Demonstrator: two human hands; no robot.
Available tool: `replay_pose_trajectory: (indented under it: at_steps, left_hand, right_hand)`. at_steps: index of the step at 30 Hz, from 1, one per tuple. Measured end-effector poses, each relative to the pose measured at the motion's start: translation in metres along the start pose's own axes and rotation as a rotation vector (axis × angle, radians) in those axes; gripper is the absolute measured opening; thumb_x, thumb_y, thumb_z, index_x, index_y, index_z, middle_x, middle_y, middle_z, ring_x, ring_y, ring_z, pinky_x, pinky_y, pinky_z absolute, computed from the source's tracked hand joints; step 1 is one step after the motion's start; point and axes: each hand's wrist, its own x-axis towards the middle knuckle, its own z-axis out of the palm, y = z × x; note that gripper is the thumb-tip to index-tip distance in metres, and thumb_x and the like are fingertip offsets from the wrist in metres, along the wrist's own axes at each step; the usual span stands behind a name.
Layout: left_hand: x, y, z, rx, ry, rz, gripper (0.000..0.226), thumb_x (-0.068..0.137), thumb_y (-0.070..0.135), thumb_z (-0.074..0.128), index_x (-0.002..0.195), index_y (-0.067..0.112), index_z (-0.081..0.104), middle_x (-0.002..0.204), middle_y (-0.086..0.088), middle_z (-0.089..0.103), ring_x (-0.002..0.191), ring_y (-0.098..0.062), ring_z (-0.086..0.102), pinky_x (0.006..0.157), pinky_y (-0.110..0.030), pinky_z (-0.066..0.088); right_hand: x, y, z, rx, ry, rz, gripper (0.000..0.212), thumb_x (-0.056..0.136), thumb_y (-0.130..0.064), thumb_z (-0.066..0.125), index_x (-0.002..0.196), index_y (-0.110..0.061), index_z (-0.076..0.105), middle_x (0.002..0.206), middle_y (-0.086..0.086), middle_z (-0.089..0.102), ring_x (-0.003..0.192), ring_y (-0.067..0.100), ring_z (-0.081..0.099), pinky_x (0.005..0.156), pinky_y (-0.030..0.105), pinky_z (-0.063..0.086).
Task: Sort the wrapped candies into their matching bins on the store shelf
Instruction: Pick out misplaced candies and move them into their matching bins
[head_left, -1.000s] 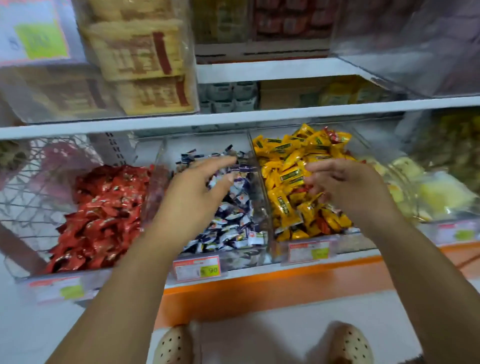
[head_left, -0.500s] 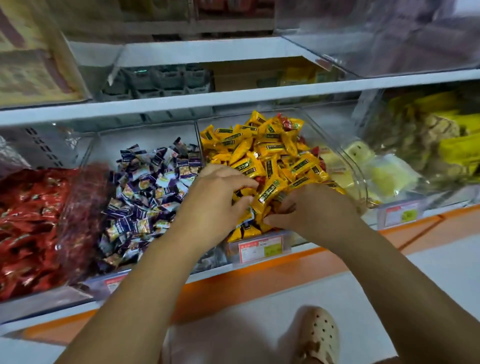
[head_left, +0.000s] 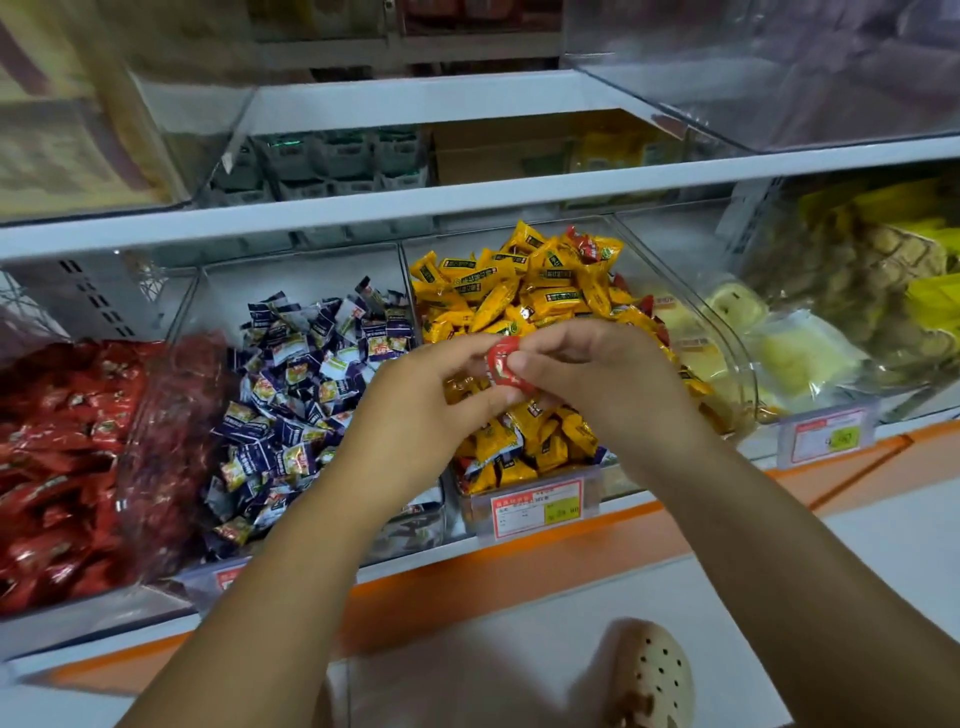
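At shelf (head_left: 519, 192), left hand (head_left: 415, 410), right hand (head_left: 608, 379) pinch upright red candy (head_left: 503, 364).

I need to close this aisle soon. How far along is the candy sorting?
Done: the purple bin looks unmixed. In hand: the left hand and right hand pinch a red candy over the yellow bin. Left: carry it to the red bin; red strays lie at the yellow bin's back.

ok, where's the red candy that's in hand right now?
Head view, centre: the red candy is pinched between the left hand and right hand, just above the yellow candy bin.
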Motion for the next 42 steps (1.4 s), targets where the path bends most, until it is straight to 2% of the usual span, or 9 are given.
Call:
replay_pose_trajectory:
  at_steps: [3, 7, 11, 16, 21, 29, 35, 39, 42]
  left_hand:
    - [-0.001, -0.002, -0.009, -0.058, 0.133, -0.031, 0.017, 0.085, 0.029, 0.068, 0.097, 0.041, 0.066, 0.083, 0.018, 0.066, 0.082, 0.006, 0.060, 0.070, -0.008, 0.043]
    - [-0.001, -0.009, -0.020, -0.069, 0.214, -0.097, 0.014, 0.088, 0.028, 0.065, 0.102, 0.029, 0.066, 0.084, 0.007, 0.063, 0.064, 0.004, 0.051, 0.058, -0.006, 0.037]
    - [-0.002, -0.015, -0.024, -0.077, 0.201, -0.125, 0.014, 0.089, 0.028, 0.065, 0.103, 0.025, 0.065, 0.087, 0.001, 0.061, 0.073, -0.009, 0.052, 0.058, -0.010, 0.039]
    - [-0.004, -0.017, -0.024, -0.130, 0.172, -0.129, 0.014, 0.088, 0.028, 0.065, 0.102, 0.026, 0.065, 0.089, 0.001, 0.063, 0.073, -0.009, 0.052, 0.058, -0.014, 0.042]
    - [-0.005, -0.015, -0.021, -0.146, 0.170, -0.136, 0.012, 0.088, 0.025, 0.067, 0.100, 0.028, 0.064, 0.080, 0.006, 0.063, 0.072, -0.008, 0.052, 0.057, -0.012, 0.040]
    - [-0.001, -0.017, -0.023, -0.184, 0.170, -0.170, 0.021, 0.089, 0.025, 0.064, 0.110, 0.025, 0.063, 0.074, 0.008, 0.060, 0.073, -0.006, 0.057, 0.065, -0.009, 0.042]
    - [0.000, -0.007, -0.028, -0.348, 0.158, -0.212, 0.008, 0.093, 0.014, 0.060, 0.100, 0.013, 0.061, 0.080, -0.010, 0.069, 0.047, 0.001, 0.055, 0.048, -0.016, 0.045]
    - [0.002, -0.005, -0.025, -0.416, 0.145, -0.244, 0.009, 0.092, 0.017, 0.061, 0.099, 0.012, 0.060, 0.088, -0.014, 0.070, 0.063, -0.011, 0.068, 0.047, -0.022, 0.050]
    - [0.003, -0.001, -0.022, -0.454, 0.118, -0.271, 0.011, 0.092, 0.017, 0.061, 0.101, 0.012, 0.059, 0.096, -0.009, 0.071, 0.077, -0.013, 0.072, 0.055, -0.028, 0.058]
  right_hand:
    - [0.012, 0.005, -0.001, -0.125, 0.046, -0.073, 0.011, 0.091, -0.021, 0.064, 0.086, -0.023, 0.073, 0.080, -0.008, 0.072, 0.073, 0.002, 0.065, 0.067, 0.017, 0.052]
    - [0.027, 0.022, -0.015, -0.567, 0.038, -0.118, 0.015, 0.094, -0.022, 0.059, 0.098, -0.022, 0.073, 0.098, -0.013, 0.067, 0.085, -0.003, 0.056, 0.069, 0.002, 0.040]
    - [0.033, 0.038, -0.007, -0.796, 0.044, -0.181, 0.022, 0.093, -0.024, 0.060, 0.112, -0.021, 0.071, 0.109, -0.009, 0.067, 0.114, 0.015, 0.041, 0.087, 0.023, 0.036]
    - [0.034, 0.042, 0.006, -1.022, 0.102, -0.222, 0.038, 0.090, -0.033, 0.061, 0.128, -0.029, 0.061, 0.140, -0.007, 0.052, 0.119, 0.027, 0.035, 0.097, 0.033, 0.036]
    - [0.043, 0.038, 0.012, -1.127, 0.085, -0.220, 0.030, 0.094, -0.033, 0.055, 0.123, -0.036, 0.063, 0.134, -0.007, 0.054, 0.116, 0.027, 0.037, 0.094, 0.038, 0.040]
    - [0.051, 0.040, 0.004, -0.927, 0.096, -0.231, 0.019, 0.088, -0.023, 0.066, 0.105, -0.026, 0.074, 0.106, -0.004, 0.066, 0.108, 0.019, 0.041, 0.088, 0.030, 0.038]
    - [0.047, 0.043, -0.005, -0.789, 0.141, -0.294, 0.012, 0.085, -0.021, 0.070, 0.095, -0.021, 0.077, 0.088, -0.008, 0.068, 0.094, 0.006, 0.033, 0.074, 0.019, 0.025]
    - [0.039, 0.032, -0.005, -0.611, 0.189, -0.286, 0.010, 0.084, -0.020, 0.071, 0.091, -0.023, 0.077, 0.078, -0.024, 0.052, 0.094, 0.004, 0.040, 0.074, 0.011, 0.030]
    - [0.033, 0.022, -0.004, -0.353, 0.174, -0.231, 0.016, 0.085, -0.019, 0.071, 0.083, -0.036, 0.072, 0.084, -0.023, 0.061, 0.091, 0.000, 0.057, 0.079, 0.008, 0.042]
